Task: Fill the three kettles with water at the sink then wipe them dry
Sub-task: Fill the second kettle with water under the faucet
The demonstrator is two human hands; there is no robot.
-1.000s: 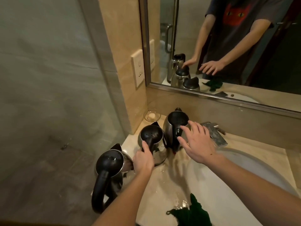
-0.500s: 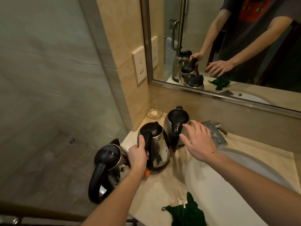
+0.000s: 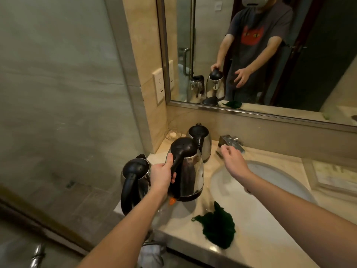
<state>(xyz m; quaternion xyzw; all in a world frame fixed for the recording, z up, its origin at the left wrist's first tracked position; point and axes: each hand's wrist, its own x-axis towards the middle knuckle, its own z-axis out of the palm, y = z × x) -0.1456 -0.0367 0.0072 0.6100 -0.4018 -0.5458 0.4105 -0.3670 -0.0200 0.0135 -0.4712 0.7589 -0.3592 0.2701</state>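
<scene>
Three steel kettles with black lids and handles are at the counter's left end. My left hand (image 3: 163,172) grips the handle of the middle kettle (image 3: 190,171), which is lifted off the counter. The near kettle (image 3: 135,177) stands at the counter's left edge, and the far kettle (image 3: 201,140) sits by the wall. My right hand (image 3: 230,158) hovers with loosely curled fingers just in front of the chrome tap (image 3: 229,143), above the back rim of the white sink (image 3: 270,188). A crumpled dark green cloth (image 3: 217,228) lies on the counter's front.
The beige stone counter (image 3: 185,219) is wet near the kettles. A small glass dish (image 3: 172,134) sits in the back corner under a wall socket (image 3: 159,86). A mirror (image 3: 270,55) runs above. A folded towel (image 3: 334,176) lies at the right. Glass partition on the left.
My left hand has lifted the middle kettle up off the counter. My right hand has moved from beside the far kettle toward the tap. The view has pulled back.
</scene>
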